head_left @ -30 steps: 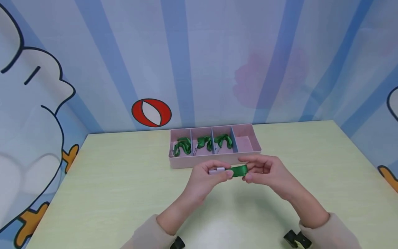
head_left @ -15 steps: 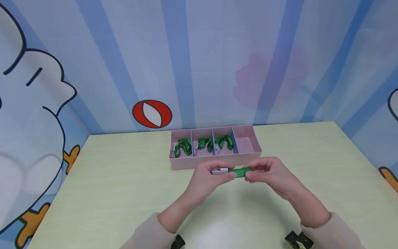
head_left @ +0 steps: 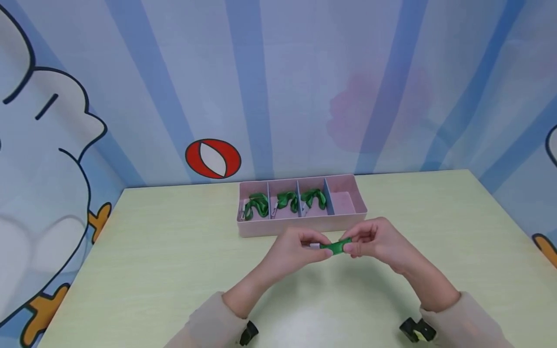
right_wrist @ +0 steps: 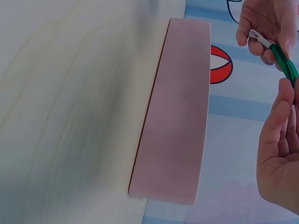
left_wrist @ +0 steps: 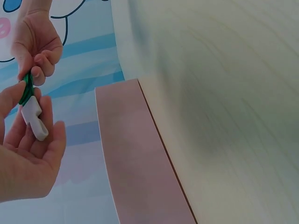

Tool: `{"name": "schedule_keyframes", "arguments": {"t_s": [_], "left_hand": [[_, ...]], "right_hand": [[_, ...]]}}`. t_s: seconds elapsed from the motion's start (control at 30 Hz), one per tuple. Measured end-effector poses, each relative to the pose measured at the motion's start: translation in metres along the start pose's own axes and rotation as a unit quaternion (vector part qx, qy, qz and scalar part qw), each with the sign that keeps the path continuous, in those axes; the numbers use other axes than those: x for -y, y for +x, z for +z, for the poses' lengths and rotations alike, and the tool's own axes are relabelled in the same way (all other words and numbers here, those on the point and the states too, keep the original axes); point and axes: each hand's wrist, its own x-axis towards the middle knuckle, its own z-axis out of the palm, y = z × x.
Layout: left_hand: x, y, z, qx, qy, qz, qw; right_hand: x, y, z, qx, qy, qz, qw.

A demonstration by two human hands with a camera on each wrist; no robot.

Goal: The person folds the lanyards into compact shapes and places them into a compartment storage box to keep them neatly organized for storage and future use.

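Observation:
Between both hands, above the table just in front of the pink box, is a folded green lanyard (head_left: pixel 336 247) with a white plastic clip (left_wrist: pixel 35 119) at one end. My left hand (head_left: pixel 287 251) pinches the band near the clip, between thumb and fingers. My right hand (head_left: pixel 379 244) pinches the other end of the fold. In the left wrist view the clip hangs over the left fingers (left_wrist: pixel 46 149); in the head view those fingers hide most of it. The green band (right_wrist: pixel 284 60) runs from hand to hand in the right wrist view.
Behind the hands, the pink box (head_left: pixel 304 224) has blue dividers. Three compartments each hold a green lanyard (head_left: pixel 256 205) with a light clip; the rightmost compartment (head_left: pixel 345 198) shows its bare floor. The pale table (head_left: pixel 174 251) meets a printed blue backdrop (head_left: pixel 296 96).
My right hand has closed its fingers on the lanyard's right end. The lanyard has tilted, its right end higher, and my left hand has shifted slightly right, covering more of the clip.

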Motion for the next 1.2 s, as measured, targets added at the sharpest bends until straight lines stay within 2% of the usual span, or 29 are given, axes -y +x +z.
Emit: {"name": "schedule_keyframes", "arguments": {"t_s": [0.2,0.37,0.43,0.53,0.67,0.77,0.9,1.2], "left_hand": [[0.001,0.003,0.002,-0.012,0.029,0.023,0.9992],[0.002,0.007,0.004,-0.031,0.034,0.006,0.9989],[0.004,0.008,0.005,-0.043,0.034,-0.004,0.9985],[0.006,0.010,0.004,-0.062,0.032,-0.015,0.9974],[0.009,0.015,0.004,-0.090,0.033,-0.023,0.9951],[0.011,0.019,0.003,-0.112,0.029,-0.025,0.9930],[0.012,0.026,0.004,-0.131,0.026,-0.013,0.9909],[0.010,0.041,0.004,-0.146,0.069,0.006,0.9868]], "right_hand": [[-0.006,0.004,-0.007,0.013,-0.030,0.005,0.999],[-0.013,0.005,-0.021,0.029,-0.035,0.010,0.999],[-0.016,0.006,-0.028,0.010,-0.038,0.016,0.999],[-0.023,0.008,-0.040,-0.052,-0.040,0.026,0.997],[-0.032,0.014,-0.054,-0.141,-0.020,0.034,0.989],[-0.038,0.018,-0.063,-0.180,-0.003,0.043,0.983],[-0.045,0.025,-0.070,-0.194,-0.008,0.067,0.979],[-0.056,0.040,-0.075,-0.175,-0.020,0.096,0.980]]}}
